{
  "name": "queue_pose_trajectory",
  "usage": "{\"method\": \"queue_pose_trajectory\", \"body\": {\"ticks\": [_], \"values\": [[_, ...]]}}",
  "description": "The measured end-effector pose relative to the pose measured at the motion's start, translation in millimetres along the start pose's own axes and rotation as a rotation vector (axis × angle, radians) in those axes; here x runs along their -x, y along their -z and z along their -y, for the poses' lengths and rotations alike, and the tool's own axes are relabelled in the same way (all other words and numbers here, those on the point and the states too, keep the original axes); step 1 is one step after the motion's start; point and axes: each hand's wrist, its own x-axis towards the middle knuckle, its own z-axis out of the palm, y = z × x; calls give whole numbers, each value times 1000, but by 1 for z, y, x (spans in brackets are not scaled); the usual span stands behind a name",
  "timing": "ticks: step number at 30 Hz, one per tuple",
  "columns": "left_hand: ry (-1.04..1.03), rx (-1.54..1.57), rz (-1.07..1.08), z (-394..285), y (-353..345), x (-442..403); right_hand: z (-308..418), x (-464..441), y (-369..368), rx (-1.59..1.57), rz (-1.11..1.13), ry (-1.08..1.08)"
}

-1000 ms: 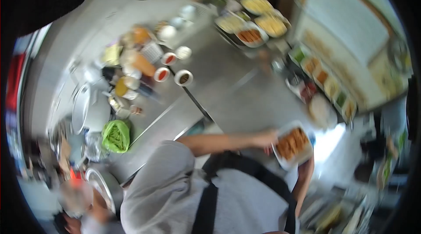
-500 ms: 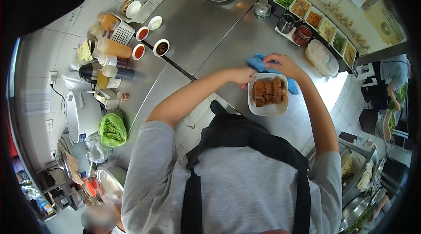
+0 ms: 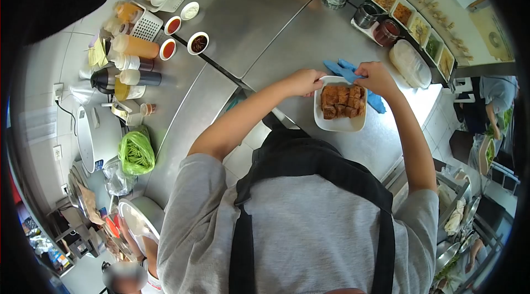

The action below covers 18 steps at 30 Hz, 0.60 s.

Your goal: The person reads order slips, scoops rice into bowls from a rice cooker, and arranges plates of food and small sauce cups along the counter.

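A white square dish (image 3: 341, 126) of browned, cut-up meat (image 3: 343, 101) rests near the edge of the steel counter. My left hand (image 3: 307, 83) is closed on the dish's upper left rim, thumb and fingers pinching it. At the opposite upper corner, my right hand (image 3: 376, 78) pinches a crumpled blue cloth (image 3: 343, 69). Part of that cloth lies behind the dish's rim, and another part shows along its right side. Whether the right fingers also touch the dish, I cannot tell.
Sauce bowls (image 3: 197, 43) and squeeze bottles (image 3: 135, 46) stand to the left. At right are a rack of topping trays (image 3: 402, 14), jars (image 3: 386, 32) and a plastic tub (image 3: 410, 63). A bag of green beans (image 3: 136, 153) sits lower left. Other people are at both sides.
My right hand has closed on the blue cloth and shifted right, pulling it out along the dish's back edge. My left hand still holds the rim. The camera view has shifted slightly.
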Motion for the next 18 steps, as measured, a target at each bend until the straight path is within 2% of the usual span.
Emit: {"method": "queue_pose_trajectory", "body": {"ticks": [3,6,9,12,14,16,18], "values": [[30,65,-24,-2,-3,6,-8,7,7,19,-39,-39],[107,104,-43,3,-8,19,-36,29,18,388,-151,-124],[261,197,53,1,-4,49,-18,62,42,185,-119,-344],[347,-121,120,0,12,67,-9,85,37,-112,-142,-480],[225,-275,-163,5,15,64,-33,93,13,-248,-217,-379],[60,-375,-503,-4,12,54,-22,94,1,-292,-243,-388],[6,-369,-508,-29,15,35,-12,90,-7,-217,-290,-342]]}}
